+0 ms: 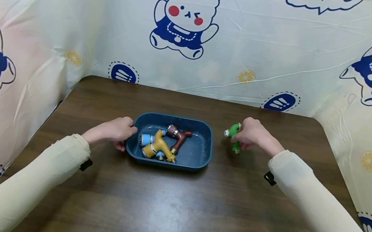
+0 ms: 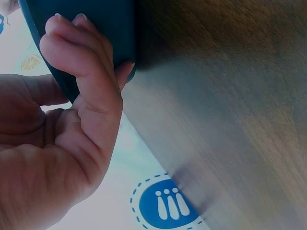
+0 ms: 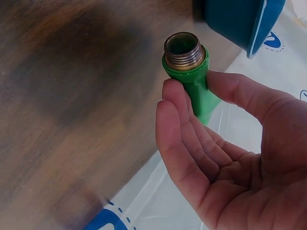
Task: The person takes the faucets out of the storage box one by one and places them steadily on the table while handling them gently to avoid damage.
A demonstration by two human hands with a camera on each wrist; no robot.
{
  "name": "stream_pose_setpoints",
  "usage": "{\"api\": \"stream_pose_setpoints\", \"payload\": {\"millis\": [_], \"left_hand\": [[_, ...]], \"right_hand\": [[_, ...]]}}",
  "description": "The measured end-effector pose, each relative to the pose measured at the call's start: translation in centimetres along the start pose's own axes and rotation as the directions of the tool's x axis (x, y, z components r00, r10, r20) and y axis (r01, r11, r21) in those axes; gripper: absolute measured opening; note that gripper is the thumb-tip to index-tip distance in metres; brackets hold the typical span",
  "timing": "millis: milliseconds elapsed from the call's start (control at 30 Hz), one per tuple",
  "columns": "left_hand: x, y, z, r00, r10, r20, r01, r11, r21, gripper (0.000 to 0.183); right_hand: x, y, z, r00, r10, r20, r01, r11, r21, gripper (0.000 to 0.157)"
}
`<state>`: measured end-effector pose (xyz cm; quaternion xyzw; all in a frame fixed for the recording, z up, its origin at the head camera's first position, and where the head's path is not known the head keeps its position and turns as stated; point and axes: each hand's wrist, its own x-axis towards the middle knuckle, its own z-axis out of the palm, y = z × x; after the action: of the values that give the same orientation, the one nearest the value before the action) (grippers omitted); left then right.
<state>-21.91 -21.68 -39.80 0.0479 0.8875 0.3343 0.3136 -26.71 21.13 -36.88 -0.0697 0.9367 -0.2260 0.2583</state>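
Note:
My left hand (image 1: 117,131) grips the left end of a dark blue tray (image 1: 204,165), thumb over the rim and fingers against its outer wall. In the left wrist view the fingers curl against the tray's side (image 2: 125,28). Inside lie a yellow branched pipe fitting (image 1: 160,144) with a blue ribbed end, a brown one (image 1: 179,137), and a light blue part (image 1: 160,155) partly hidden beneath the yellow one. Right of the tray, my right hand (image 1: 253,135) pinches a green branched pipe fitting (image 1: 234,129). Its open, threaded metal end (image 3: 184,51) shows in the right wrist view.
A brown wooden table (image 1: 161,211) carries the tray. Behind it and along both sides hangs a pale cloth (image 1: 253,28) printed with cartoon bears. The table's far edge runs a short way behind the tray.

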Motion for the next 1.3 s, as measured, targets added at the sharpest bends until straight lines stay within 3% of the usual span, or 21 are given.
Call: {"api": "stream_pose_setpoints", "payload": {"millis": [1300], "left_hand": [[0.2, 0.0, 0.0, 1.0, -0.01, 0.001, 0.01, 1.0, 0.018, 0.035]], "right_hand": [[0.7, 1.8, 0.4, 1.0, 0.019, -0.006, -0.019, 1.0, 0.02, 0.021]]}}
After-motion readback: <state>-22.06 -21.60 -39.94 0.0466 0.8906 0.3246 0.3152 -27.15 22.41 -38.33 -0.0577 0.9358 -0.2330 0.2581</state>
